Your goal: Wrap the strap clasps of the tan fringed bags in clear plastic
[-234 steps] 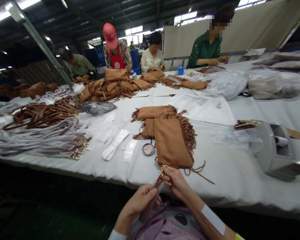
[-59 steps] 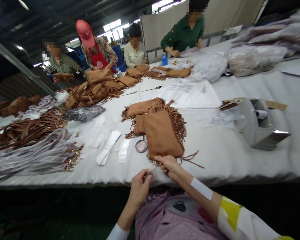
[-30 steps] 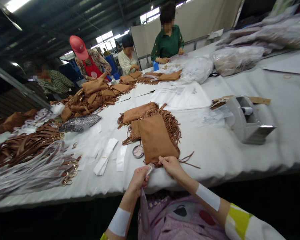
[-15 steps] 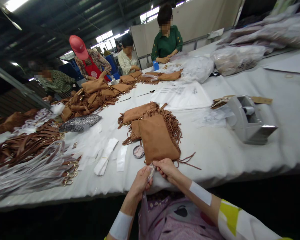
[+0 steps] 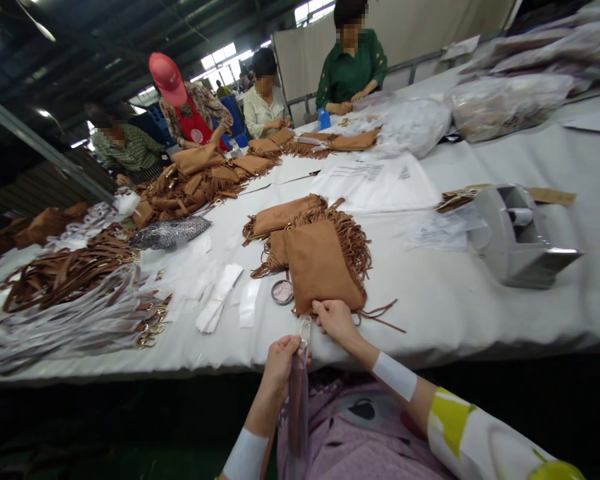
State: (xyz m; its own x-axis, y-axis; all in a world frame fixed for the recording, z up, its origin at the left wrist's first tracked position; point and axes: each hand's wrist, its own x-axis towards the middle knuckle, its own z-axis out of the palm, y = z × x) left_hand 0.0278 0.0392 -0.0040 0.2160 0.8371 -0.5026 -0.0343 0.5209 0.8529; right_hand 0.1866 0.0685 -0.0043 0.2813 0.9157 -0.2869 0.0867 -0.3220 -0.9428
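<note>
My left hand (image 5: 279,362) is closed on a plastic-wrapped bag strap (image 5: 298,413), which hangs down over the table's front edge against my apron. The strap's metal clasp end sticks up above my fingers, near the lower edge of a brown fringed bag (image 5: 324,263). At that lower edge, the fingers of my right hand (image 5: 338,321) are closed on the bag. Its fringe fans out to the right, and two thin cords trail from its lower right corner. Another brown fringed bag (image 5: 285,215) lies partly beneath it. Just left sits a small round dish (image 5: 282,292).
A tape dispenser (image 5: 517,233) stands on the right. To the left lie white paper strips (image 5: 219,300) and many wrapped straps (image 5: 80,327). Brown bags are heaped (image 5: 195,183) farther back, where several co-workers stand or sit. Filled plastic bags (image 5: 510,103) lie at the back right.
The strap now hangs straight down from my left hand, its clasp end showing. My right hand has come away from the clasp to the bag's lower edge. The view has shifted slightly.
</note>
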